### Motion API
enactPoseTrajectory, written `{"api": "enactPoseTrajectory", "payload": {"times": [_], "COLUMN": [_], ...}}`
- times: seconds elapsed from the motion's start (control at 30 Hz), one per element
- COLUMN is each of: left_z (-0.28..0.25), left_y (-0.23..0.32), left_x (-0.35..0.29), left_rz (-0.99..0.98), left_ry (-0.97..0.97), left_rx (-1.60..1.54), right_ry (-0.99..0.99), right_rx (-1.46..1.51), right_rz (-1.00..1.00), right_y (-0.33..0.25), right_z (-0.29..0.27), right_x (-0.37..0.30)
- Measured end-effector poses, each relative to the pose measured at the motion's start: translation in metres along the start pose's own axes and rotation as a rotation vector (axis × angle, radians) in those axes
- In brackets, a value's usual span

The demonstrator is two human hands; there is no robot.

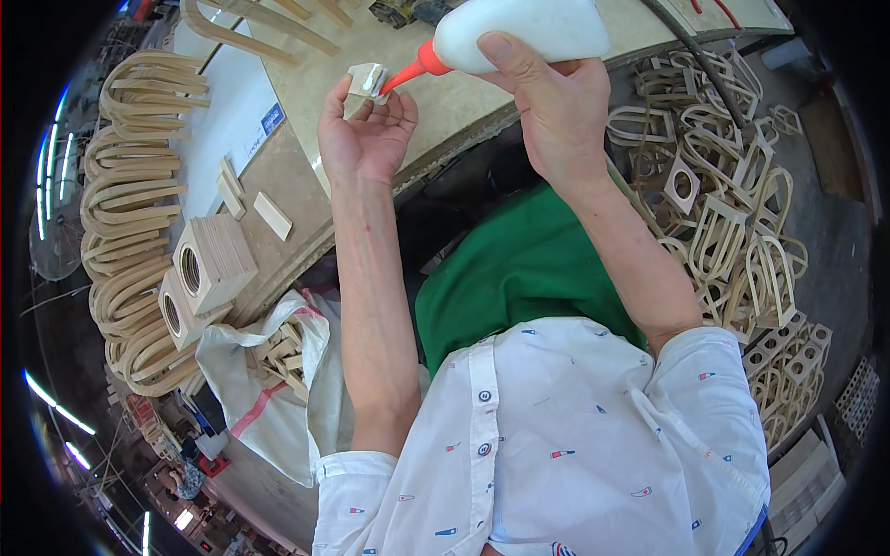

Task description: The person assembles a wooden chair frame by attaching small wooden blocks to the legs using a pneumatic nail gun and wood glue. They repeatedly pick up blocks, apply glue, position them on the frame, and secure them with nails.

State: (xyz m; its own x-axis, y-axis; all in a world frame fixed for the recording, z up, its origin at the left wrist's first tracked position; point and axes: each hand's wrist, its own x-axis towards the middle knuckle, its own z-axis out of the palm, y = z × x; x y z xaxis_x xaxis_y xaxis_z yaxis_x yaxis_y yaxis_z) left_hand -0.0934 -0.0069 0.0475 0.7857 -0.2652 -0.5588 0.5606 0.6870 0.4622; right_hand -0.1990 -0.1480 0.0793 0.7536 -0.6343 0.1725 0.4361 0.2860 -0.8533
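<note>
My left hand is raised above the bench, palm up, pinching a small pale wooden block between thumb and fingers. White glue lies on the block's right side. In my right hand is a white glue bottle, its body wrapped by my fingers and tilted down to the left. The bottle's red nozzle has its tip at the glued side of the block; whether it touches is hard to tell. Several loose wooden strips lie on the bench, left of my left forearm.
Stacked square wooden plates with round holes stand at the bench's left edge. Bent U-shaped wooden frames line the far left. A white sack holds wood pieces. More frames are piled at right. A person is far off, lower left.
</note>
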Motion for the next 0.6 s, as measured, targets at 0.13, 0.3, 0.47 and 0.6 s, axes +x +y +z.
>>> {"api": "enactPoseTrajectory", "payload": {"times": [0.13,0.3,0.47,0.6], "left_z": [-0.005,-0.007,-0.007,-0.011], "left_y": [0.002,0.002,0.005,0.01], "left_x": [0.003,0.003,0.002,0.004], "left_rz": [0.026,0.062,0.077,0.032], "left_ry": [-0.038,-0.019,0.014,0.009], "left_rx": [0.064,0.097,0.115,0.021], "right_ry": [-0.062,-0.099,-0.079,0.02], "right_rx": [-0.056,0.055,-0.022,-0.018], "right_rz": [-0.05,-0.065,-0.139,-0.101], "right_y": [0.007,0.007,0.008,0.01], "right_z": [-0.009,-0.004,-0.006,-0.014], "right_x": [0.005,0.003,0.003,0.008]}}
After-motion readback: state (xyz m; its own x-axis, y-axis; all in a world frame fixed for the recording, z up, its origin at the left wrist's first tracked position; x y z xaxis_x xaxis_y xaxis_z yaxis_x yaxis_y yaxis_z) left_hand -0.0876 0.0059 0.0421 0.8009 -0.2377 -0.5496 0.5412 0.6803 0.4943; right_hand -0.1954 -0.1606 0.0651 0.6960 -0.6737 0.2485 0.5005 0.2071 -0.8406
